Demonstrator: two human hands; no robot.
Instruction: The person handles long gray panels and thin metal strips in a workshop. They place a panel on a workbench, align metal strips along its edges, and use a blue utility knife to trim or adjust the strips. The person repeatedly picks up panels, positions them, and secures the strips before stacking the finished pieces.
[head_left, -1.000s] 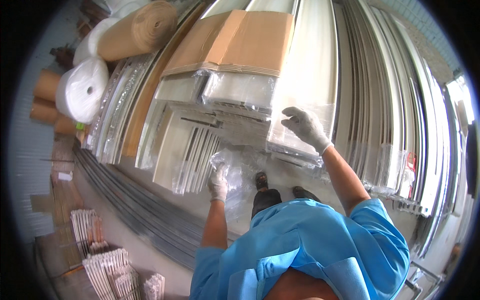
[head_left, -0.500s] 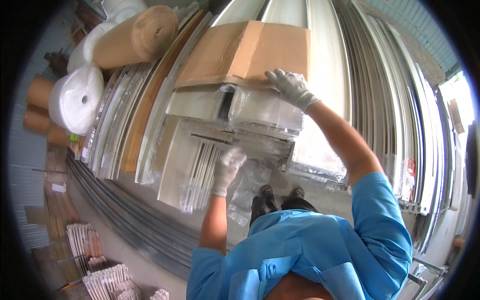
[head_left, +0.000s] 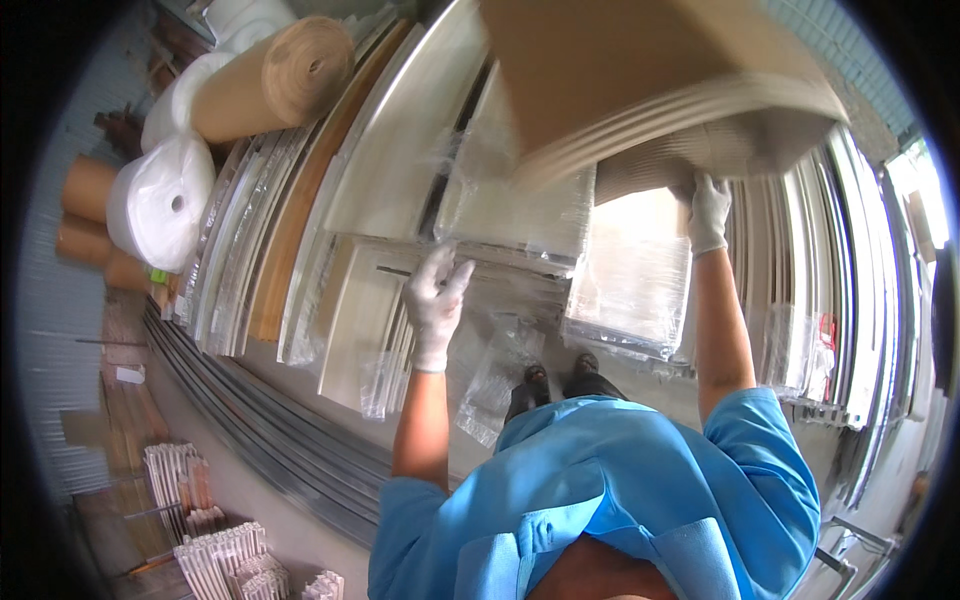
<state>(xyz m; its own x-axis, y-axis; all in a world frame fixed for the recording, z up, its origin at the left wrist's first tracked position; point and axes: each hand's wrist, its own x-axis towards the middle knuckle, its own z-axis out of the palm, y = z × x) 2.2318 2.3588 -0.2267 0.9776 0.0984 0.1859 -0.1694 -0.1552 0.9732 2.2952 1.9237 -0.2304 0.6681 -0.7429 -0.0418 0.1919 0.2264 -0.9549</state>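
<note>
My right hand (head_left: 710,212), in a white work glove, grips the near edge of a bent stack of brown cardboard sheets (head_left: 620,80). The sheets are lifted, tilted and blurred by motion; my thumb is hidden by them. My left hand (head_left: 435,297), gloved too, hovers with fingers apart over the near ends of the stacked pale panels, holding nothing. Beyond it lie long pale panels wrapped in clear film (head_left: 515,205). To the right is a bright film-wrapped panel stack (head_left: 630,270), partly beneath the cardboard.
At the left are a large brown paper roll (head_left: 275,80) and white foam rolls (head_left: 160,205). Long dark strips (head_left: 270,430) lie along the floor. More long profiles (head_left: 785,260) line the right side. Loose clear film (head_left: 500,380) lies near my feet.
My right hand has swung right, lifting the cardboard off the wrapped panels and exposing their tops. My left hand has risen slightly, moved a little left, and spread its fingers.
</note>
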